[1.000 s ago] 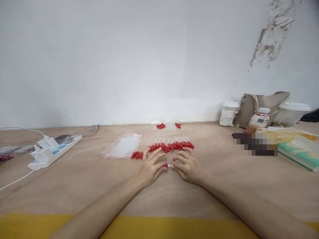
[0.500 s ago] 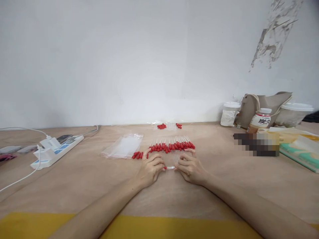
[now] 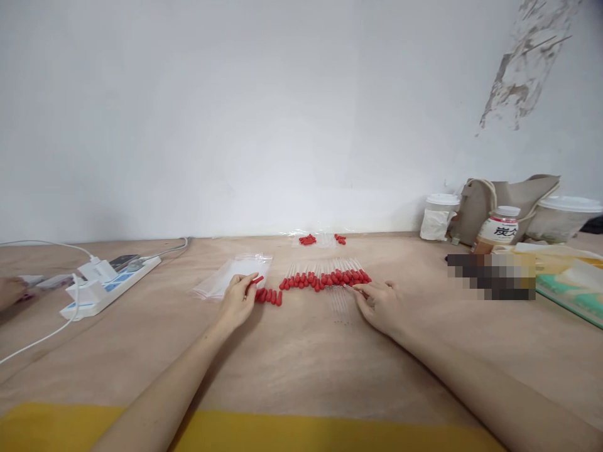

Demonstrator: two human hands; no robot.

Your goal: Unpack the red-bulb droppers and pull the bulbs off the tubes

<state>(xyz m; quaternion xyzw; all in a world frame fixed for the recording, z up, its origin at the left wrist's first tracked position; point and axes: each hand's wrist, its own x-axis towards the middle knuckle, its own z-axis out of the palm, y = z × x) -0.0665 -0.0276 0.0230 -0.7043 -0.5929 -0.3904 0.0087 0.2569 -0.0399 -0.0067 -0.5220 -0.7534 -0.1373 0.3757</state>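
A row of clear droppers with red bulbs (image 3: 325, 276) lies on the brown table (image 3: 301, 358). My left hand (image 3: 238, 300) has moved to the left end of a short line of loose red bulbs (image 3: 269, 295) and pinches one red bulb between thumb and fingers. My right hand (image 3: 380, 304) rests to the right of the row with its fingers curled on a thin clear tube. Several bare clear tubes (image 3: 340, 304) lie between my hands.
Clear zip bags (image 3: 230, 275) lie left of the row. More red bulbs in a bag (image 3: 320, 239) sit by the wall. A white power strip (image 3: 106, 285) with chargers is at far left. Cups, a bottle (image 3: 498, 228), a beige bag and books stand at right.
My hands were together over one dropper at the centre. They have parted: the left went left to the loose red bulbs and took one, the right went right to the tubes.
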